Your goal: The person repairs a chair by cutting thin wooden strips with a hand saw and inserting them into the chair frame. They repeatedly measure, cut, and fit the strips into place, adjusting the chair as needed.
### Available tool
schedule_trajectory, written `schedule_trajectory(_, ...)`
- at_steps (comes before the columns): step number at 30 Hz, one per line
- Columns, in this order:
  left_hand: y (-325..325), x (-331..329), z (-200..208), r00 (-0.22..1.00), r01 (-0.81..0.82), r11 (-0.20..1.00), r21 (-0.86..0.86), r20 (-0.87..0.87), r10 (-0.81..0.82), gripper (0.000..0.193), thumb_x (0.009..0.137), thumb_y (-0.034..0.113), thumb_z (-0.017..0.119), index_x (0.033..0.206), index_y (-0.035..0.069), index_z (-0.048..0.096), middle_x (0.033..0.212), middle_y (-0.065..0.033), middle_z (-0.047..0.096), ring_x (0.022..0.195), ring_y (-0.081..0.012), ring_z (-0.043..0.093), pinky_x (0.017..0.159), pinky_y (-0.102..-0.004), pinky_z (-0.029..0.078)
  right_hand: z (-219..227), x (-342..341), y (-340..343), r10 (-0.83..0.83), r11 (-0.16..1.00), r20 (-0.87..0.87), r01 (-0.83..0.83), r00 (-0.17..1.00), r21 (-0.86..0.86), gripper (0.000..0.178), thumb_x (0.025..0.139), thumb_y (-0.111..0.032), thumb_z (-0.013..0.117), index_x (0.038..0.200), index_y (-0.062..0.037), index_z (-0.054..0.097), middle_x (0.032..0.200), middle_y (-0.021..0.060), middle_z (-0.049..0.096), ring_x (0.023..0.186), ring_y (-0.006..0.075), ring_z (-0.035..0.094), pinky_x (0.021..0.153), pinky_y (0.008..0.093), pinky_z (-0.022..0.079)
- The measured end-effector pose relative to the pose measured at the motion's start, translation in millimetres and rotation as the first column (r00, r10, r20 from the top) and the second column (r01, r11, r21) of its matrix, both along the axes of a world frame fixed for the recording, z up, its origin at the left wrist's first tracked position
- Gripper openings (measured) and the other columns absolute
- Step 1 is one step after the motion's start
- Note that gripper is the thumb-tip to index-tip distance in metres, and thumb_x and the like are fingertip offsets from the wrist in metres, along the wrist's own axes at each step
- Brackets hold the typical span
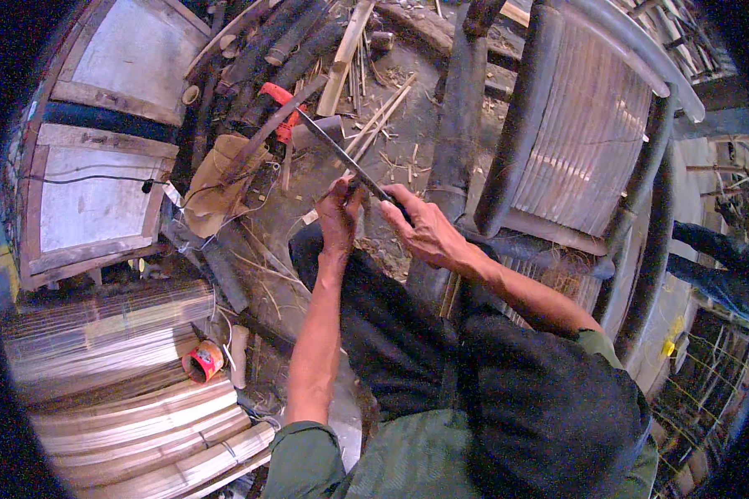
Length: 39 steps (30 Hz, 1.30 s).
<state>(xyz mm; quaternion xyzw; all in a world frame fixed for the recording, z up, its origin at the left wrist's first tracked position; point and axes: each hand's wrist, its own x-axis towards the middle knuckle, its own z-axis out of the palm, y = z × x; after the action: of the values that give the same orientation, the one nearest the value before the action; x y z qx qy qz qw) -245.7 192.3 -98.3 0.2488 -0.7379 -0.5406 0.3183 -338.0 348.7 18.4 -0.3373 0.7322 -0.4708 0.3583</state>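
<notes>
dusty ground (295,200) spreads beyond the hands, scattered with pale chips and slim split sticks (383,116); the right hand (429,229) is closed round the near end of a long, narrow, dark blade (337,150), which slants forward and leftward past the left hand (339,214); that hand is curled, fingertips close by the blade, and whether it pinches anything i cannot tell; some cutting seems done, judging by the scraps, while round dark poles (304,33) beyond the left hand look unsplit; how much is left does not show; past the blade's tip lies a smooth red handle (290,129); right of the right hand is a glossy, ribbed slatted panel (582,125); left of the left forearm, pale, gently curved slats (150,416) bear a red can (202,362)
</notes>
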Motion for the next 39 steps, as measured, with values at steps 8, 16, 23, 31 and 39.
schedule_trajectory(8, -5.5, 0.4, 23.2, 0.975, 0.08, 0.919, -0.387, 0.223, 0.009, 0.01, 0.086, 0.004, 0.064, 0.096, 0.003, 0.064, 0.084, -0.0125, 0.068, 0.071, -0.0262, 0.066, 0.064, -0.0341, 0.05, -19.7, 9.9, -1.4, -0.029, 0.997, -0.139, 0.02, 0.99, -0.07, 0.03, 0.099, -0.023, 0.049, 0.126, -0.0091, 0.044, 0.078, 0.0207, 0.058, 0.074, 0.0374, 0.061, 0.066, 0.0424, 0.047)
schedule_trajectory(16, -12.5, -14.9, 29.3, 0.99, -0.123, 0.94, -0.318, 0.02, 0.136, 0.006, 0.085, 0.005, 0.064, 0.089, 0.003, 0.061, 0.076, -0.0124, 0.063, 0.069, -0.0278, 0.062, 0.066, -0.0353, 0.049, -26.0, 9.2, -10.0, 0.024, 0.998, -0.223, -0.035, 0.974, -0.048, 0.033, 0.096, -0.022, 0.053, 0.125, -0.0106, 0.044, 0.083, 0.0252, 0.061, 0.083, 0.0455, 0.062, 0.068, 0.0503, 0.048)
schedule_trajectory(23, -11.6, 14.4, 99.3, 0.739, 0.323, 0.884, -0.338, 0.674, -0.012, 0.034, 0.087, 0.01, 0.063, 0.118, 0.0, 0.056, 0.113, -0.0234, 0.06, 0.104, -0.0372, 0.059, 0.093, -0.0395, 0.045, -47.9, -18.5, -5.8, 0.123, 0.984, -0.217, -0.09, 0.968, 0.153, 0.032, 0.098, -0.028, 0.05, 0.122, -0.0066, 0.045, 0.084, 0.029, 0.061, 0.082, 0.0474, 0.061, 0.067, 0.0519, 0.046)
schedule_trajectory(31, -29.4, -9.2, 69.0, 0.928, 0.137, 0.915, -0.379, 0.373, 0.016, 0.021, 0.087, 0.014, 0.065, 0.103, 0.0, 0.063, 0.094, -0.0199, 0.066, 0.086, -0.0365, 0.063, 0.075, -0.0438, 0.049, -78.8, -27.6, -27.3, 0.273, 0.957, -0.048, -0.267, 0.961, 0.116, 0.048, 0.087, -0.028, 0.061, 0.127, -0.0043, 0.05, 0.102, 0.0242, 0.063, 0.095, 0.0349, 0.063, 0.082, 0.0449, 0.048)
schedule_trajectory(39, -45.0, -11.9, 67.7, 0.94, 0.011, 0.865, -0.501, 0.3, 0.162, 0.015, 0.088, 0.016, 0.065, 0.094, 0.002, 0.066, 0.087, -0.0163, 0.068, 0.077, -0.0323, 0.066, 0.069, -0.0402, 0.05, -28.3, -52.2, -55.1, 0.464, 0.854, -0.448, -0.252, 0.764, 0.455, 0.023, 0.086, -0.012, 0.054, 0.107, -0.0043, 0.05, 0.08, 0.0203, 0.065, 0.08, 0.0387, 0.067, 0.066, 0.0491, 0.051)
